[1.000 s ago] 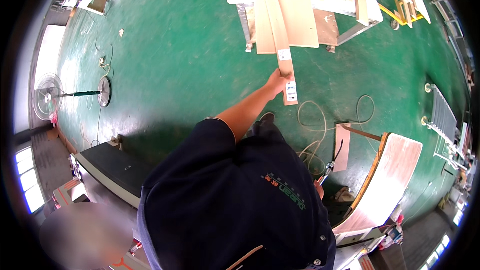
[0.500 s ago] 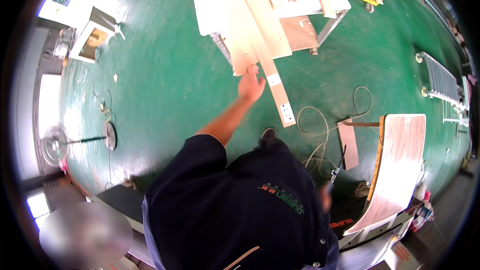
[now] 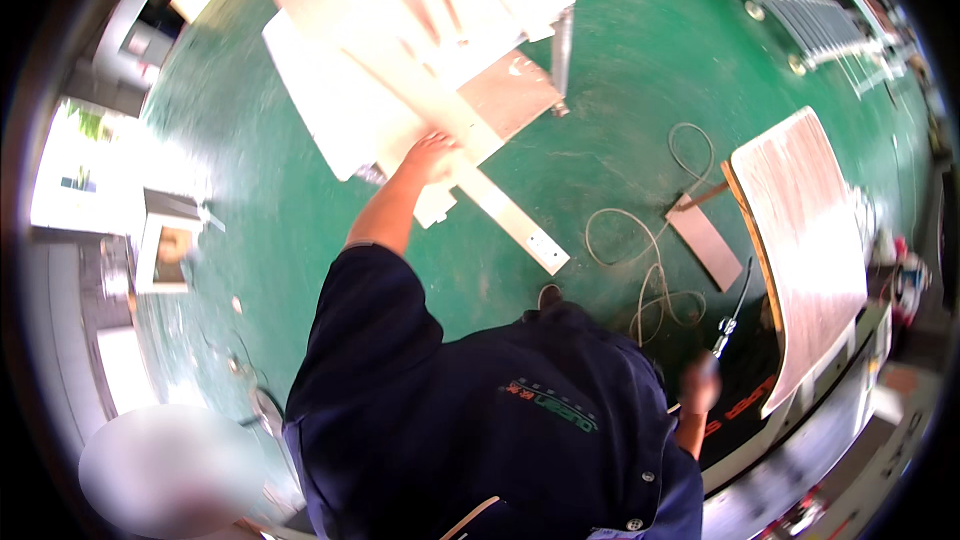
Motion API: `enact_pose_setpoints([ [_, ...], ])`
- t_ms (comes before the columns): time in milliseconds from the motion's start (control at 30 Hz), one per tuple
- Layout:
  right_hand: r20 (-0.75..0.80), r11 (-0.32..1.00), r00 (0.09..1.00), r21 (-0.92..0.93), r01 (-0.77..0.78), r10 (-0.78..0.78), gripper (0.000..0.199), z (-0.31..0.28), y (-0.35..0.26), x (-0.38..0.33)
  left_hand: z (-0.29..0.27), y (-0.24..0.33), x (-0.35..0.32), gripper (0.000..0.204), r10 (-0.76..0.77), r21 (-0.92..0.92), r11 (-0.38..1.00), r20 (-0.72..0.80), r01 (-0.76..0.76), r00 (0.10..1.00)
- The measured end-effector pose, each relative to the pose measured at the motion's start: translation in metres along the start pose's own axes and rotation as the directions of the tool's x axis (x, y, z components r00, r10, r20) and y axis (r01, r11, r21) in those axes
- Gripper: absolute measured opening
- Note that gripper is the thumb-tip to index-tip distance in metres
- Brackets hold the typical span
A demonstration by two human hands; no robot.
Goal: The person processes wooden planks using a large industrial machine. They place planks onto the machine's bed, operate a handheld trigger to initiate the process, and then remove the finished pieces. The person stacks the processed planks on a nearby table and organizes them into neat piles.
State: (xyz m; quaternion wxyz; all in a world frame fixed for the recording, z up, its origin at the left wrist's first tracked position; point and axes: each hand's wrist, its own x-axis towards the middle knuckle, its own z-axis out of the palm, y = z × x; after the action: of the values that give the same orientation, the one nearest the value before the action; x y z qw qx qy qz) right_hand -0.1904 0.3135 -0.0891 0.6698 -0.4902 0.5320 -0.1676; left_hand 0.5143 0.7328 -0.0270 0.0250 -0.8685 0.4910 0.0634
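Observation:
Over a long pale wooden strip (image 3: 510, 215) lies my left hand (image 3: 432, 158), its fingers bent over the strip's edge. The strip slants off the near side of the white-topped table (image 3: 315, 105), with a white label at its free end. Beside and under it are wider flat boards (image 3: 475, 135), one end sticking out below my hand. At the lower right, my right hand (image 3: 700, 385) is blurred, closed around what looks like an air blow gun (image 3: 728, 325) with a silver body and a long thin black nozzle. The grip itself is hidden in the hand.
A curved wood-faced panel (image 3: 805, 250) stands on a bench at the right. A pinkish board (image 3: 705, 240) and a looping pale hose (image 3: 655, 270) lie on the green floor. A wheeled grey rack (image 3: 810, 25) is farther off. At the left stands a small cabinet (image 3: 165, 252).
The view has turned, so the table appears farther left. My left hand has moved from beside a board's end onto the strip. My right hand has come farther into view with the air blow gun.

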Motion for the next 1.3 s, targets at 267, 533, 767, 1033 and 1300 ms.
enact_pose_setpoints([
  [267,-0.175,0.952,0.975,0.246,0.18,-0.139,0.052,0.079,-0.078,-0.04,-0.096,0.063,0.02,0.065,0.189,-0.117,0.967,-0.259,-0.225,0.947],
  [533,-0.568,0.863,0.784,0.236,0.447,-0.251,0.02,0.06,-0.089,-0.05,-0.185,0.18,0.101,0.064,0.357,-0.185,0.81,-0.597,-0.556,0.718],
  [767,-0.771,0.925,0.636,0.227,0.306,-0.021,0.039,-0.018,-0.098,-0.103,-0.225,0.359,0.173,0.04,0.321,-0.588,0.589,-0.459,-0.555,0.828],
  [1033,-0.806,0.945,0.495,0.295,-0.141,0.326,0.045,-0.086,-0.013,-0.197,-0.222,0.591,0.227,0.03,0.631,-0.499,0.516,-0.329,-0.696,0.703],
  [1300,-0.731,0.843,0.468,0.535,-0.058,0.496,0.035,-0.058,0.004,-0.269,-0.164,0.829,0.263,0.055,0.888,-0.28,0.388,-0.143,-0.878,0.437],
])
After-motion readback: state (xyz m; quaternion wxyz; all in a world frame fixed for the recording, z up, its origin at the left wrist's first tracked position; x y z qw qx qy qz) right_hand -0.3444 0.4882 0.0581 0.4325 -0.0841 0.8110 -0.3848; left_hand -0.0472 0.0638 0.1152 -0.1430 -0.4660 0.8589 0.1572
